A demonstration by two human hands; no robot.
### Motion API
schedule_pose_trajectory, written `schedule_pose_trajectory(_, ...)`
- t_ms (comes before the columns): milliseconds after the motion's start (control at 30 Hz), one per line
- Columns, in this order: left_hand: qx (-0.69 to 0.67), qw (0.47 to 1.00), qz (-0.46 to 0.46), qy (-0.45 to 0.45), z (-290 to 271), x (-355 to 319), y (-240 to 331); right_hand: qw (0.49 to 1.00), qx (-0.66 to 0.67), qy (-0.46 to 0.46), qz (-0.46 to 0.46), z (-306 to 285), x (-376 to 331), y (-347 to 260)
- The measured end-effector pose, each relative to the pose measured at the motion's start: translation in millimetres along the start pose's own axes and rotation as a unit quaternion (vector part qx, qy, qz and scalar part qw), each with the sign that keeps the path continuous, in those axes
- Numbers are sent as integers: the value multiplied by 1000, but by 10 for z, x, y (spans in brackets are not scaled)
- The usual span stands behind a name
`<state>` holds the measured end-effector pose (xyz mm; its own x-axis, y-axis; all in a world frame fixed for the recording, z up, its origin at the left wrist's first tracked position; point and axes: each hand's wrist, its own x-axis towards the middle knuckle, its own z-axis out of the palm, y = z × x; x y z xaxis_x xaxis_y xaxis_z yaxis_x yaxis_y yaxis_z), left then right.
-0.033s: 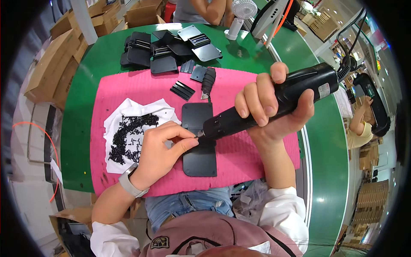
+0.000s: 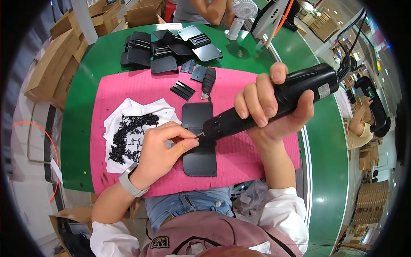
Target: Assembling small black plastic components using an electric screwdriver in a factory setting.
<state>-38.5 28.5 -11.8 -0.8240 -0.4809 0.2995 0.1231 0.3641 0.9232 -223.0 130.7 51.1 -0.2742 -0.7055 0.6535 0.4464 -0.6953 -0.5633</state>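
Observation:
My right hand [image 2: 274, 103] is wrapped round a black electric screwdriver [image 2: 239, 118], which slants down to the left with its cable at the upper right. Thumb and forefinger of my left hand [image 2: 165, 147] pinch a small screw [image 2: 197, 137] at the driver's tip; the fingertips mostly hide it. Beneath both lies a black flat plate [image 2: 199, 160], its middle partly covered by the driver and my fingers. Left of it, a white cloth [image 2: 112, 124] bears a heap of small black screws [image 2: 120, 139].
A pink foam mat [image 2: 239, 167] covers part of the green table [image 2: 77, 128]. Beyond the plate lie a ribbed black piece [image 2: 183, 90] and a cutter with a wrapped handle [image 2: 208, 81]. Black plates [image 2: 165, 64] are piled farther back, near a white fan [image 2: 243, 13]. Another person [image 2: 199, 10] sits opposite.

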Motion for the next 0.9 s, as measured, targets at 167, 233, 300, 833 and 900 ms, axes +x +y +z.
schedule_pose_trajectory(167, -17, 999, -24, -12, -21, -13, -6, 1000, 4, 4, 16, 45, -20, 63)
schedule_pose_trajectory(233, -16, 999, -23, -17, -22, -12, -3, 1000, -8, 2, 27, 48, -40, 62)
schedule_pose_trajectory(300, -15, 999, -23, -22, -23, -16, 5, 999, -17, 23, 23, 109, -67, 62)
schedule_pose_trajectory(833, 88, 993, -64, 54, -174, 63, 2, 993, -109, -30, 40, 124, 60, 29)
schedule_pose_trajectory(900, 76, 987, -140, -17, -199, 57, -32, 983, -169, -32, 66, 187, 36, 106)
